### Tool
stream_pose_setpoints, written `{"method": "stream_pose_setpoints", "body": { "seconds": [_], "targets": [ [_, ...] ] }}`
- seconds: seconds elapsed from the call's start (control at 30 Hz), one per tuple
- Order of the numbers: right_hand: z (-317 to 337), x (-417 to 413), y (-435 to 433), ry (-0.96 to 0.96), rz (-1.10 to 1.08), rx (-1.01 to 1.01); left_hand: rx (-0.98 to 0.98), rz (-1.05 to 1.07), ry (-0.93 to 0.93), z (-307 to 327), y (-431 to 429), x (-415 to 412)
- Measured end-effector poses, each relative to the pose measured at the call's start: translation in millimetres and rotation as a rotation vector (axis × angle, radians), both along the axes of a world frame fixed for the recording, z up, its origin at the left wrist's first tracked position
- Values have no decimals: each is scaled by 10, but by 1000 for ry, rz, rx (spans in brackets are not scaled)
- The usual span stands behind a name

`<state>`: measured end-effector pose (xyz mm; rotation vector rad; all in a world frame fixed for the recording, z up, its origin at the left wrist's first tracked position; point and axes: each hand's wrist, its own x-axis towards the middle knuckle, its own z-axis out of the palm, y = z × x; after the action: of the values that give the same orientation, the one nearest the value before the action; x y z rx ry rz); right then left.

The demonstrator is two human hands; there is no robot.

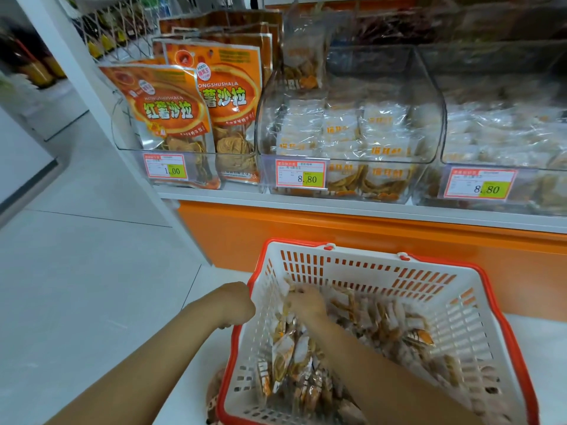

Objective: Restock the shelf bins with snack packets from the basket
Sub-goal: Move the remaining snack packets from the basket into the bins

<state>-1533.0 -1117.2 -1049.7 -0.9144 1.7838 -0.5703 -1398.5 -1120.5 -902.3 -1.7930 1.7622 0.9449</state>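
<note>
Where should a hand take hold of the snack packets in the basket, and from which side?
Probably from above, pinching the flat sealed edges of the packets leaning by the left wall of the basket; the walls block any sideways approach.

1. Two arms in shot, both bare from the hand back to the bottom edge of frame; wrists plain.
2. Left hand [236, 305], just outside the basket [362, 254] left rim: bare, back and knuckles to camera.
3. Left forearm [138, 378], left of basket: bare, smooth, thicker toward the elbow end.
4. Right hand [306, 303], inside basket by its left wall: bare, back of hand to camera.
5. Right forearm [383, 369], over basket's near half: bare, smooth.
6. Brown patterned patch [213, 394] at basket's near-left corner: blurred, can't tell if clothing.
</note>
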Motion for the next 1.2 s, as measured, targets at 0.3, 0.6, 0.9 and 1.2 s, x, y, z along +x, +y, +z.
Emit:
{"method": "stream_pose_setpoints", "body": {
  "seconds": [0.3, 0.6, 0.9, 1.2],
  "targets": [
    [962, -631, 351, -367, 56, -486, 128, 504, 479, 237, -117, -352],
    [1452, -818, 523, 126, 393, -1111, 160, 732, 958, 618, -78, -442],
    [2078, -884, 435, -479, 53, -715, -48, 567, 1336, 1124, -14, -555],
    [2455, -993, 212, -178, 140, -833, -671, 329, 1177, 1448, -147, -668]
  ]
}}
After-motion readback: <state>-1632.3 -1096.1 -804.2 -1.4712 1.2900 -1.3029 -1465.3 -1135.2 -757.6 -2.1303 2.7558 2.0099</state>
